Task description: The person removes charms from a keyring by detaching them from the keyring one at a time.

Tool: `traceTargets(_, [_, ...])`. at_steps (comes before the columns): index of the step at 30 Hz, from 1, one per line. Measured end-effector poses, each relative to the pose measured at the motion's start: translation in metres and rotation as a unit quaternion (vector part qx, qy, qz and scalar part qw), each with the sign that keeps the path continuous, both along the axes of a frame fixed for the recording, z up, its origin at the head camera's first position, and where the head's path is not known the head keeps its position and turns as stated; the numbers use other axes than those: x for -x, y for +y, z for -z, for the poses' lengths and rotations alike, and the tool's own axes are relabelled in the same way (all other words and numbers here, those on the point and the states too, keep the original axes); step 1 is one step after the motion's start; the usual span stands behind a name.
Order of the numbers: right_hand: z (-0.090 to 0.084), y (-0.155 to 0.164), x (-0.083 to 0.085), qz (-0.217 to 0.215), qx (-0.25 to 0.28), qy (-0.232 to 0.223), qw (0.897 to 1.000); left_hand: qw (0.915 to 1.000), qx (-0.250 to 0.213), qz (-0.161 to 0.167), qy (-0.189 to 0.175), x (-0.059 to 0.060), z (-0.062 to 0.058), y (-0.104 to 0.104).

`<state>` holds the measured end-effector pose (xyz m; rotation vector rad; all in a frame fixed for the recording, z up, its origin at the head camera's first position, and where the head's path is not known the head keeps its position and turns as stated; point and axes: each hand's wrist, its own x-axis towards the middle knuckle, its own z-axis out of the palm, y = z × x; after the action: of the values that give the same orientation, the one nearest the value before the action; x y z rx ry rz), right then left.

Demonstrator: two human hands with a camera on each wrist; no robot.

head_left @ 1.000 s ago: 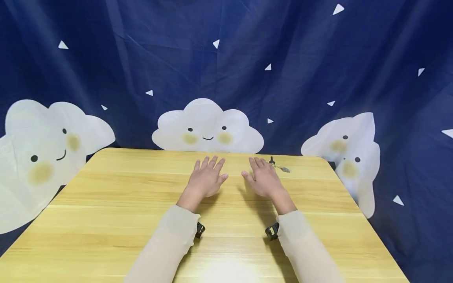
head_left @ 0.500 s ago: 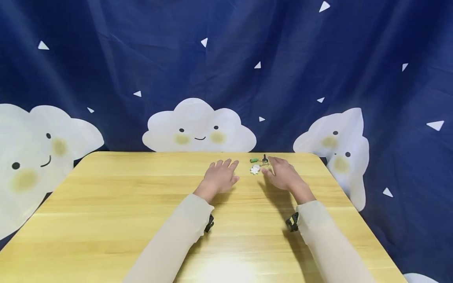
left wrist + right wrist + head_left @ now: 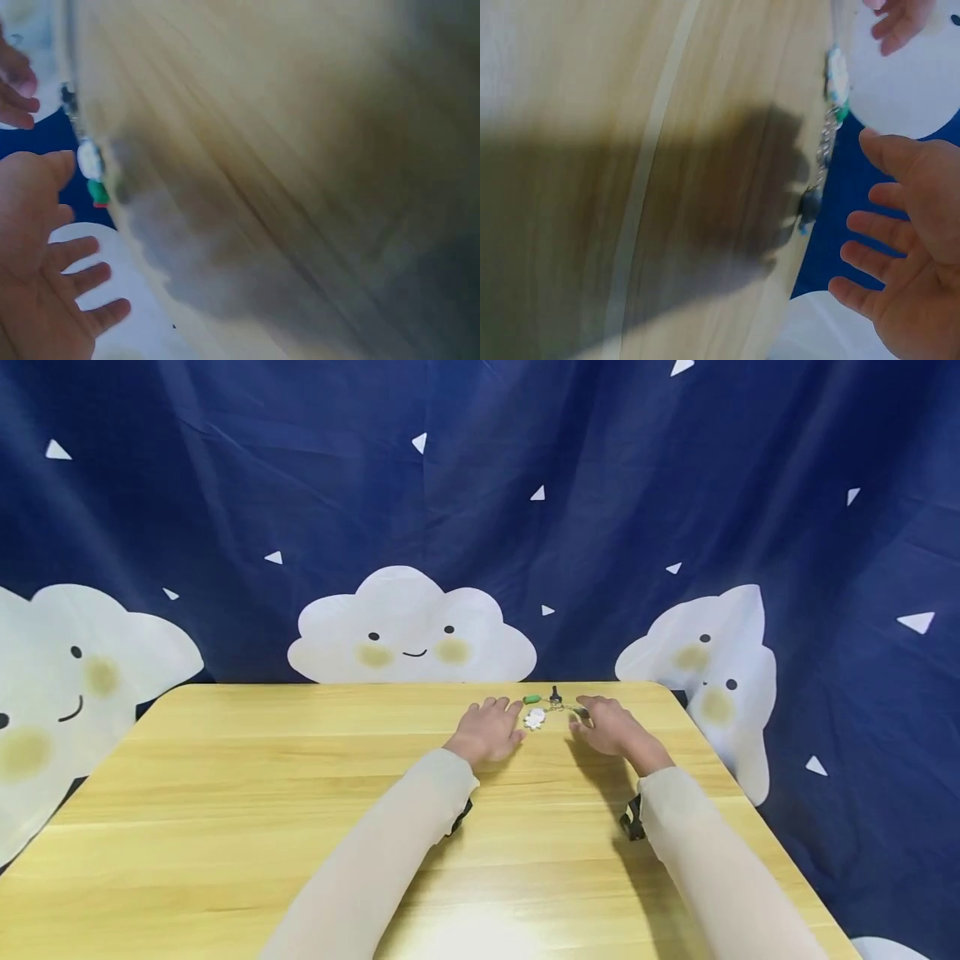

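A keychain with several charms lies near the far edge of the table; its white charm [image 3: 535, 719], green charm [image 3: 532, 699] and black part [image 3: 555, 695] show in the head view. My left hand [image 3: 489, 729] is just left of the white and green charms, fingers extended and holding nothing. On the other side, my right hand [image 3: 609, 727] reaches over the table, partly covering a dark charm [image 3: 810, 204] in the head view. In the right wrist view a metal chain [image 3: 826, 146] joins the charms, and the right fingers [image 3: 877, 229] are spread apart from them.
The wooden table [image 3: 300, 827] has rounded far corners. Behind it hangs a dark blue curtain [image 3: 337, 485] printed with white clouds and triangles. Black wrist cameras [image 3: 633, 818] stick out under the light sleeves.
Both hands have shifted right across the table as the head view turned slightly left to right. The right hand has moved off the keychain's charms, which now show between the hands.
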<state>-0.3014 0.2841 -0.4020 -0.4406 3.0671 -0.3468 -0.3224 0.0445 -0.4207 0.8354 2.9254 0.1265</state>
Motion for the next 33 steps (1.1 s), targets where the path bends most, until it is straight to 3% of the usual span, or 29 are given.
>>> traceTargets(5, [0.009, 0.006, 0.012, 0.008, -0.010, -0.016, 1.000, 0.9999, -0.012, 0.004, 0.010, 0.012, 0.002, 0.008])
traceTargets(10, [0.016, 0.009, 0.018, 0.006, -0.020, 0.000, 1.000, 0.9996, -0.026, 0.007, 0.009, 0.020, 0.007, 0.020])
traceTargets(17, [0.021, 0.003, 0.028, 0.002, -0.017, 0.031, 0.999, 0.9991, -0.016, 0.009, 0.039, 0.026, 0.012, 0.038])
traceTargets(22, [0.025, 0.000, 0.034, 0.022, -0.012, 0.049, 0.998, 0.9983, -0.005, 0.015, 0.056, 0.028, 0.011, 0.054])
traceTargets(33, [0.035, -0.005, 0.044, 0.042, -0.019, 0.035, 0.998, 0.9992, 0.031, -0.001, 0.023, 0.033, 0.012, 0.073])
